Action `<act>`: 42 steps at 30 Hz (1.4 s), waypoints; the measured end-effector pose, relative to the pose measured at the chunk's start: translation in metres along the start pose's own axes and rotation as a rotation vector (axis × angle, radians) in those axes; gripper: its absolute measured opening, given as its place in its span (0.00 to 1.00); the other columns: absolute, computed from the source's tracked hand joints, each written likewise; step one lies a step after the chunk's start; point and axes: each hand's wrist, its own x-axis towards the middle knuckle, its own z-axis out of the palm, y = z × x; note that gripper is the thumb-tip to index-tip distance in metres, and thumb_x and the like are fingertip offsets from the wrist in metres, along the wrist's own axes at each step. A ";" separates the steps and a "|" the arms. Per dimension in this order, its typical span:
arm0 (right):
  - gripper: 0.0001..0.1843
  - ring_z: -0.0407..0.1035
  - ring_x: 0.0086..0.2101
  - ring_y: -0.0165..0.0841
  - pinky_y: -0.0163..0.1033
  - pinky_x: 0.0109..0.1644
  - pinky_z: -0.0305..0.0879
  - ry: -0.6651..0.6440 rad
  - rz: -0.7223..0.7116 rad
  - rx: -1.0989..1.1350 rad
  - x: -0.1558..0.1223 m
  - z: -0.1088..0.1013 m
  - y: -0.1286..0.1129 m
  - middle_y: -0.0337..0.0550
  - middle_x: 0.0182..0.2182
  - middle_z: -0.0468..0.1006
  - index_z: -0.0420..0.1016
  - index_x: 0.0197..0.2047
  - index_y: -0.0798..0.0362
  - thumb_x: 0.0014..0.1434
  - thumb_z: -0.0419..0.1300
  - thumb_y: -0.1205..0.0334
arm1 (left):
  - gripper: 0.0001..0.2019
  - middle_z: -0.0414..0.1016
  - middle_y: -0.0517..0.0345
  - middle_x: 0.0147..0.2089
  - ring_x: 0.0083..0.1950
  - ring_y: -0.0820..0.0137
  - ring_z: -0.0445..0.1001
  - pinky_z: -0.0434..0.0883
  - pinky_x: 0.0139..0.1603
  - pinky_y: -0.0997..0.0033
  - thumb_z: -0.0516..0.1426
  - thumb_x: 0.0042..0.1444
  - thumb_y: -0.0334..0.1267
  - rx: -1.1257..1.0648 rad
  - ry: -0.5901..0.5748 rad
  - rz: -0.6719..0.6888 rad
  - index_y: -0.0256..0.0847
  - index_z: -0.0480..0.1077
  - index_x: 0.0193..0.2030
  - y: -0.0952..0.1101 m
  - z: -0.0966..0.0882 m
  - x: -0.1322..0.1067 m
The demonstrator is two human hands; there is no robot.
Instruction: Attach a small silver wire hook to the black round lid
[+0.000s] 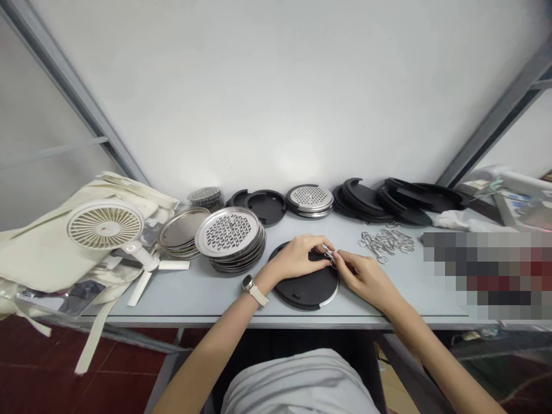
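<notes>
A round black plastic holder (pixel 307 290) lies flat near the table's front edge, with a thin silvery rim showing at its lower right. Resting over its upper part, my left hand (pixel 299 257) has thumb and fingers closed on a small metal wire piece with a ring (pixel 331 260). From the right, my right hand (pixel 360 273) pinches the same piece between thumb and forefinger. Just beyond that hand lies a loose pile of similar wire pieces with rings (pixel 386 241). To the left stands a stack of round metal grater plates (pixel 230 233).
Plain metal discs (pixel 184 227) and a white handheld fan (pixel 106 225) are at left, beside a cream bag (pixel 47 241). Along the wall sit more black holders (pixel 267 207), a perforated metal disc (pixel 311 197) and a heap of black holders (pixel 405 201). A blurred patch covers the right.
</notes>
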 end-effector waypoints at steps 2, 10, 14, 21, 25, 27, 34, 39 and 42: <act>0.19 0.57 0.19 0.27 0.33 0.25 0.51 0.018 0.010 0.014 0.000 0.000 0.000 0.34 0.17 0.63 0.58 0.23 0.51 0.66 0.45 0.56 | 0.11 0.74 0.59 0.38 0.42 0.71 0.73 0.68 0.46 0.73 0.61 0.52 0.33 -0.015 -0.011 -0.012 0.40 0.70 0.44 0.000 0.000 0.000; 0.19 0.53 0.19 0.26 0.33 0.25 0.50 -0.020 0.025 0.044 -0.001 -0.001 0.001 0.33 0.17 0.59 0.59 0.24 0.51 0.65 0.45 0.54 | 0.10 0.74 0.58 0.39 0.42 0.71 0.72 0.67 0.48 0.72 0.60 0.52 0.32 0.008 0.001 0.037 0.40 0.70 0.42 0.001 0.000 0.000; 0.20 0.54 0.19 0.27 0.33 0.25 0.50 -0.053 0.021 0.026 0.000 -0.002 0.001 0.33 0.17 0.61 0.62 0.24 0.52 0.65 0.45 0.54 | 0.10 0.74 0.58 0.40 0.43 0.70 0.72 0.66 0.49 0.70 0.59 0.53 0.31 0.010 -0.002 0.046 0.40 0.70 0.43 0.003 -0.001 0.000; 0.20 0.61 0.20 0.28 0.33 0.27 0.54 -0.061 0.026 0.033 0.001 -0.003 -0.002 0.36 0.19 0.70 0.69 0.28 0.52 0.66 0.45 0.55 | 0.10 0.74 0.57 0.39 0.42 0.71 0.72 0.66 0.49 0.71 0.60 0.53 0.32 0.003 0.001 0.056 0.39 0.70 0.43 0.002 -0.002 0.000; 0.21 0.63 0.20 0.28 0.33 0.27 0.54 -0.060 0.024 0.036 0.000 -0.003 -0.002 0.37 0.20 0.71 0.68 0.27 0.52 0.66 0.44 0.54 | 0.10 0.73 0.58 0.39 0.42 0.70 0.71 0.66 0.48 0.71 0.60 0.53 0.33 0.002 -0.003 0.044 0.39 0.70 0.42 0.001 -0.001 0.000; 0.20 0.62 0.20 0.28 0.33 0.26 0.53 -0.062 0.027 0.034 0.000 -0.002 -0.001 0.37 0.19 0.70 0.67 0.27 0.52 0.66 0.44 0.54 | 0.10 0.73 0.58 0.39 0.42 0.71 0.71 0.66 0.48 0.71 0.60 0.53 0.33 -0.010 -0.004 0.041 0.39 0.70 0.43 0.000 -0.001 0.000; 0.20 0.58 0.19 0.28 0.33 0.26 0.51 -0.064 0.043 0.025 -0.001 -0.001 0.001 0.35 0.17 0.66 0.63 0.26 0.52 0.66 0.44 0.54 | 0.10 0.73 0.58 0.39 0.42 0.70 0.72 0.67 0.47 0.71 0.60 0.53 0.33 -0.030 -0.012 0.010 0.40 0.70 0.43 -0.001 0.000 0.000; 0.20 0.59 0.19 0.28 0.33 0.27 0.51 -0.065 0.055 0.024 0.000 -0.001 0.001 0.35 0.18 0.66 0.62 0.26 0.52 0.66 0.44 0.54 | 0.10 0.74 0.58 0.39 0.43 0.70 0.72 0.67 0.47 0.71 0.61 0.52 0.33 -0.034 -0.012 -0.007 0.41 0.70 0.43 0.000 -0.001 0.000; 0.20 0.59 0.19 0.28 0.33 0.27 0.51 -0.055 0.062 0.018 0.000 -0.001 0.001 0.35 0.18 0.67 0.62 0.25 0.51 0.67 0.44 0.54 | 0.10 0.73 0.58 0.39 0.42 0.71 0.72 0.67 0.47 0.72 0.61 0.53 0.34 -0.039 -0.010 0.007 0.40 0.70 0.43 -0.001 -0.001 -0.001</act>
